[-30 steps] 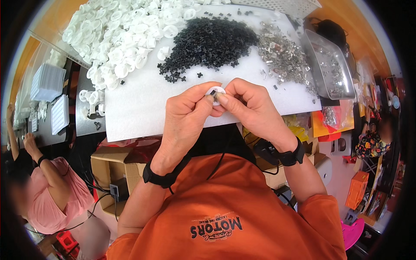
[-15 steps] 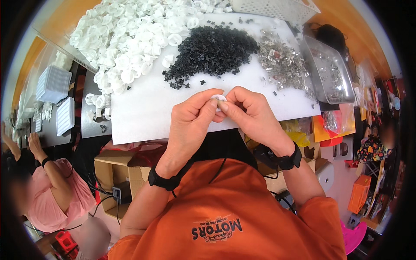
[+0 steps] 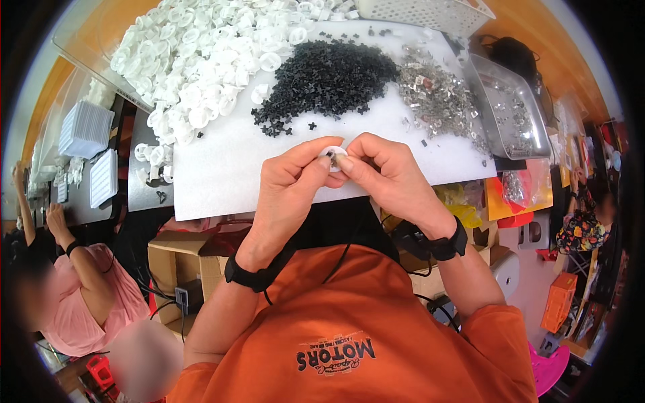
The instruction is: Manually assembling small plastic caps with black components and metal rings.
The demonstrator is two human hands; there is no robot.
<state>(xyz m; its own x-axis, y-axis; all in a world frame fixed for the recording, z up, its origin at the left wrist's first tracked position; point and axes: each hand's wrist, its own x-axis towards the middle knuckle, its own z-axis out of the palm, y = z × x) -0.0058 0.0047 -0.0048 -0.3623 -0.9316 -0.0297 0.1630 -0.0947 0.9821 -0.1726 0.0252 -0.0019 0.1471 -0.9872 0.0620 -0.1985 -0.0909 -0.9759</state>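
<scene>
A small round white plastic part (image 3: 331,150) is pinched between my two hands, just above the near half of the white sheet. My left hand (image 3: 290,185) grips its left side with thumb and fingers. My right hand (image 3: 391,176) is closed on the right side, its thumb pressing at the middle. Something small and dark shows in the part's centre between the thumbs; its kind I cannot make out. Beyond my hands lies a heap of small black cross-shaped pieces (image 3: 329,80). Farther left is a large heap of white round plastic parts (image 3: 201,67), and to the right small metal pieces (image 3: 437,91).
The white sheet (image 3: 222,181) covers the table. A clear tray (image 3: 500,138) with metal pieces stands right, a perforated white basket (image 3: 430,15) at the back. At left, a person in pink (image 3: 94,295) works near stacked white trays (image 3: 86,129). Cardboard boxes (image 3: 178,252) stand below the table.
Both hands have shifted slightly left with the white part. More of its face now shows, with the dark bit at its centre. At far left, another person's arm has risen.
</scene>
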